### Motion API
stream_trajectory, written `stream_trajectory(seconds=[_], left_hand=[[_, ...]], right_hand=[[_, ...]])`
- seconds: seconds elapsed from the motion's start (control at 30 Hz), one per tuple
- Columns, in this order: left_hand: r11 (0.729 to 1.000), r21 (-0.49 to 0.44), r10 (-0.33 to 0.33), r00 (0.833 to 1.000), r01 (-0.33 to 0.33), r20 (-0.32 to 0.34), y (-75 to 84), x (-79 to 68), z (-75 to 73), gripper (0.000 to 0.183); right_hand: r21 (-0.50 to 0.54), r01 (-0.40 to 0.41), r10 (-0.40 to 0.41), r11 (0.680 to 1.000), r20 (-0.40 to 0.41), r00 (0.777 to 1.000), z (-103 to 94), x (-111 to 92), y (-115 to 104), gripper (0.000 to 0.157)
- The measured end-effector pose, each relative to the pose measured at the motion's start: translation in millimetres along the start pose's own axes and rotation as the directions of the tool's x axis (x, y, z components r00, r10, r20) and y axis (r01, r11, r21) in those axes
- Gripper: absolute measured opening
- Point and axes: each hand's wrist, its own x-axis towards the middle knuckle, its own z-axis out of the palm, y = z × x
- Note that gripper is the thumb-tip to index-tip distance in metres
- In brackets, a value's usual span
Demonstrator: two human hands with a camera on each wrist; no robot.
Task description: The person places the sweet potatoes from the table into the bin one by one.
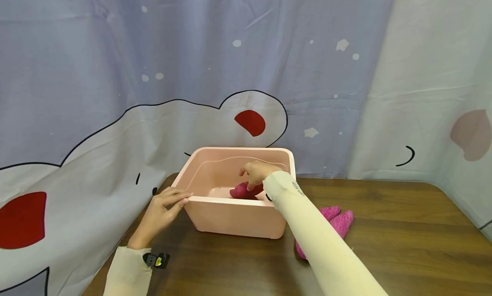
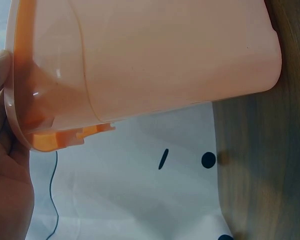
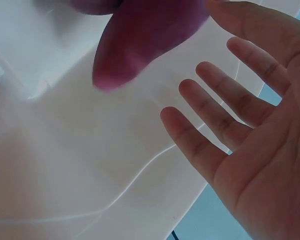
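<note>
A pink plastic bin point(image 1: 238, 217) sits on the wooden table. At its front-left corner, my left hand point(image 1: 163, 212) holds the rim; in the left wrist view, the hand point(image 2: 7, 185) shows at the rim's edge. My right hand point(image 1: 256, 173) reaches inside the bin, over a dark magenta soft-looking thing with rounded lobes point(image 1: 242, 191). In the right wrist view, the fingers of that hand are spread and loosely bent, with the thumb tip overlapping the magenta thing point(image 3: 140, 45). Its kind is not clear.
A bright pink textured thing with two rounded lobes point(image 1: 341, 222) lies on the table point(image 1: 399, 236) right of the bin, partly hidden by my right sleeve point(image 1: 313, 227). A printed cloth curtain point(image 1: 215, 61) hangs close behind the bin and along the left side.
</note>
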Motion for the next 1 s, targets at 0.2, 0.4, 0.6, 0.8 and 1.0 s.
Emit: stream_trajectory(seconds=[0.2,0.4,0.6,0.8,1.0], left_hand=[[1.0,-0.005,0.003,1.0,-0.003,0.011,2.7,0.8,-2.3,0.026],[1.0,0.001,-0.008,1.0,0.008,0.022,3.0,1.4,-3.2,0.025],[1.0,-0.003,0.01,1.0,-0.01,0.002,3.1,2.1,-2.2,0.027],[1.0,-0.012,0.012,1.0,-0.012,-0.007,0.3,0.8,-0.7,0.025],[1.0,0.001,-0.006,1.0,0.006,-0.01,4.3,1.7,-0.3,0.025]], right_hand=[[-0.004,0.006,-0.006,1.0,0.001,1.0,-0.7,-2.7,1.0,0.046],[-0.041,0.046,-0.046,0.998,0.001,0.999,-3.2,-3.3,2.4,0.045],[-0.028,0.054,-0.055,0.998,0.0,0.999,-4.4,-4.4,1.6,0.045],[-0.04,0.081,-0.081,0.996,-0.018,0.997,-5.9,-5.7,-0.2,0.046],[-0.043,0.105,-0.106,0.994,-0.024,0.994,-9.4,-3.3,0.4,0.045]])
